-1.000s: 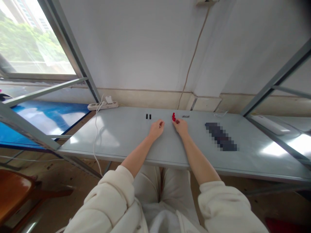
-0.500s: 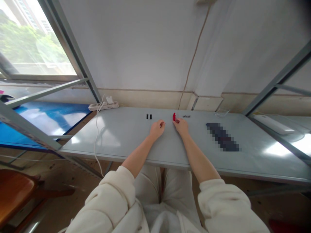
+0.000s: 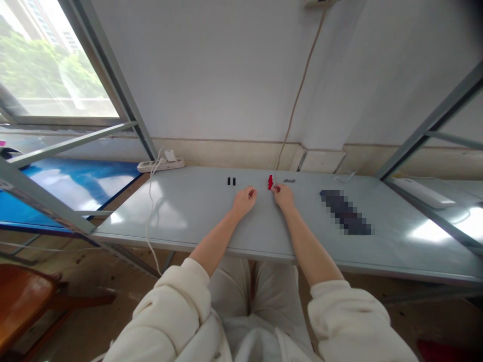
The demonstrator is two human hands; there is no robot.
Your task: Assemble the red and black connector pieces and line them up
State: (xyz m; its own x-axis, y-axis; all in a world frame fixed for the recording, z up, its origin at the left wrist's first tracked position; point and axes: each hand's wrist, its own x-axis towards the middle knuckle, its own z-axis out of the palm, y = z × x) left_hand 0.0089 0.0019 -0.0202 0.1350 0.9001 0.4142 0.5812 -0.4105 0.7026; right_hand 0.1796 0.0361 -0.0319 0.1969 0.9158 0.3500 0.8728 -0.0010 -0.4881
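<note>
Several small red pieces [image 3: 270, 182] stand close together in a short row on the grey table [image 3: 204, 211]. My right hand [image 3: 284, 196] is just to their right, its thumb and bent fingers slightly apart beside the nearest piece, with no held object visible. My left hand [image 3: 244, 200] rests to the left of the row. Its fingers are curled together, and whatever may be between them is too small to make out. Two short black cylinders [image 3: 231, 181] stand upright beyond my left hand. A few small grey pieces [image 3: 290, 181] lie in a row beyond my right hand.
A white power strip [image 3: 161, 165] with a plugged-in cable lies at the back left; the cable hangs over the front edge. A dark, pixelated flat object [image 3: 346, 213] lies at the right. Metal frame posts [image 3: 426, 125] slope at both table ends, with the wall behind.
My right hand has shifted slightly right, away from the red pieces, so more of the nearest piece shows. My left hand has hardly moved.
</note>
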